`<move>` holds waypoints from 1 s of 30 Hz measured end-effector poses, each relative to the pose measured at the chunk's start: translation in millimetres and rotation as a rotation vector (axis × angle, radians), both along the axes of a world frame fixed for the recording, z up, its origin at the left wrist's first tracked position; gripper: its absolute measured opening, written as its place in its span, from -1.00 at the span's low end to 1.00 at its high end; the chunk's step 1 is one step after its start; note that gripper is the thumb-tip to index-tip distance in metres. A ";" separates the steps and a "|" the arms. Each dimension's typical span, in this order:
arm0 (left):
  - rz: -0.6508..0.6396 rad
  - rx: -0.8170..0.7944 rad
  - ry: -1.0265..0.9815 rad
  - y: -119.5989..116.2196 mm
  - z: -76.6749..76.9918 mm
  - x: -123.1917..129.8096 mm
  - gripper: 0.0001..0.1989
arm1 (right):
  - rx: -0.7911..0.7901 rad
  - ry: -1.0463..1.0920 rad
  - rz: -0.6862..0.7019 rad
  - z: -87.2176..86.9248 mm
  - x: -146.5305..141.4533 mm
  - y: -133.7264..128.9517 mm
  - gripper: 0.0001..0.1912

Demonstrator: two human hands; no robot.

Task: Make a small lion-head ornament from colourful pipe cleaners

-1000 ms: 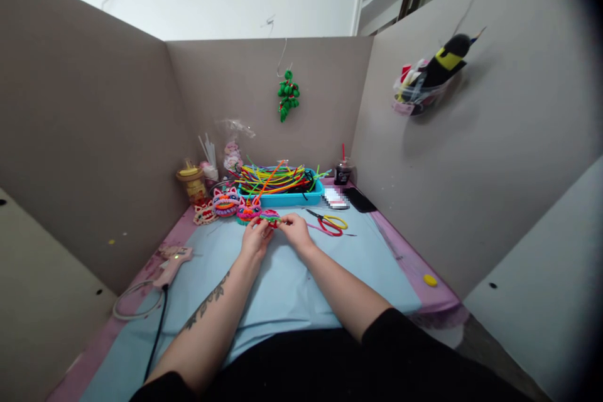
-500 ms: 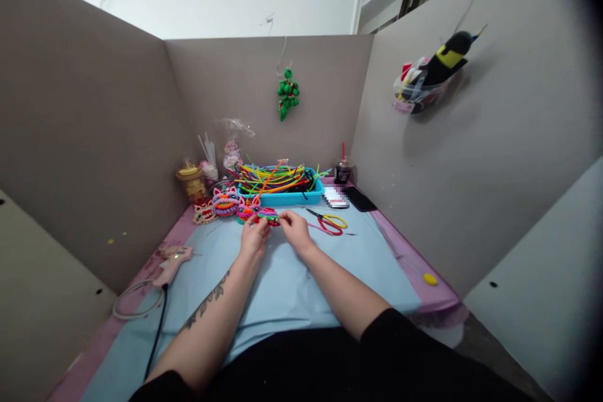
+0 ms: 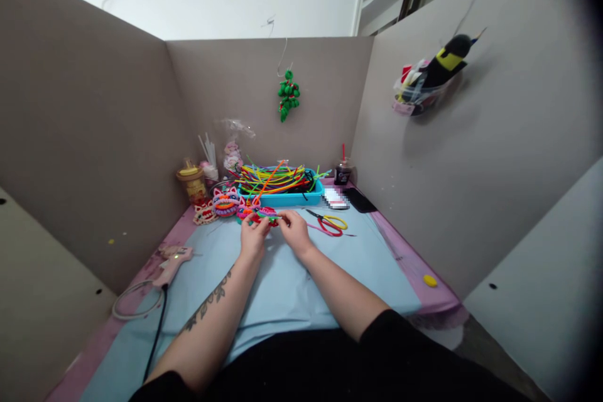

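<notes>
Between my hands is a colourful pipe-cleaner piece (image 3: pixel 268 211) with pink, red and green parts, close to the front of a blue tray. Its left side is pinched by the closed fingers of my left hand (image 3: pixel 254 239). My right hand (image 3: pixel 295 232) has thumb and fingers closed at its right end, where my fingers partly cover it. A pink pipe cleaner (image 3: pixel 313 226) sticks out to the right beyond my right hand, towards scissors (image 3: pixel 330 224) with red and yellow handles. Just left of the piece lie finished-looking pipe-cleaner animal heads (image 3: pixel 226 202).
Many pipe cleaners (image 3: pixel 277 177) fill the blue tray (image 3: pixel 282 199). A pink glue gun (image 3: pixel 173 266) with its cable lies at left. Cups (image 3: pixel 192 185) stand in the back left corner, a dark drink (image 3: pixel 343 171) at back right. A black phone (image 3: pixel 360 200) lies by the right wall.
My hands stay in almost the same spot, both still pinching the pipe-cleaner piece. My fingers have shifted only slightly. The things around them have not moved.
</notes>
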State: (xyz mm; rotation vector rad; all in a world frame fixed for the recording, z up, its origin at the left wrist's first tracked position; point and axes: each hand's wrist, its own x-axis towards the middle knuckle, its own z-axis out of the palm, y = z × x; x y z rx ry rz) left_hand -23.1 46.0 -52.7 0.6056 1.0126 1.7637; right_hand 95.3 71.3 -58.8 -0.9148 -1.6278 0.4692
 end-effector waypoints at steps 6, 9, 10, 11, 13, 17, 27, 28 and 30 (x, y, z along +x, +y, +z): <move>0.033 0.080 0.054 -0.8 0.2 1.8 -0.32 | 0.051 -0.103 0.007 1.1 1.5 -0.5 -0.78; 0.031 0.062 0.036 0.8 -1.8 1.0 -0.33 | -0.028 -0.057 0.030 1.9 0.2 -2.4 -0.79; 0.027 0.049 0.027 1.3 -2.4 0.6 -0.34 | -0.060 -0.028 0.044 2.2 -0.8 -3.1 -0.80; 0.022 0.037 0.017 1.8 -2.8 0.3 -0.35 | -0.093 0.008 0.059 2.4 -1.9 -3.5 -0.81; 0.016 0.026 0.003 2.4 -3.0 -0.4 -0.37 | -0.167 0.093 0.096 2.2 -4.5 -3.2 -0.84; 0.020 0.028 -0.020 2.7 -2.3 -1.0 -0.40 | -0.315 0.261 0.209 -1.3 -8.3 2.6 -0.87; 0.099 0.134 0.106 3.5 -4.7 -1.3 -0.38 | 0.023 -0.006 0.041 -0.7 -4.1 0.4 -0.82; 0.101 0.142 0.116 3.3 -4.7 -1.2 -0.38 | 0.049 -0.037 0.039 0.7 -3.5 -0.5 -0.81; 0.101 0.150 0.118 2.4 -4.3 -0.7 -0.38 | 0.067 -0.081 0.038 2.9 -2.6 -1.5 -0.79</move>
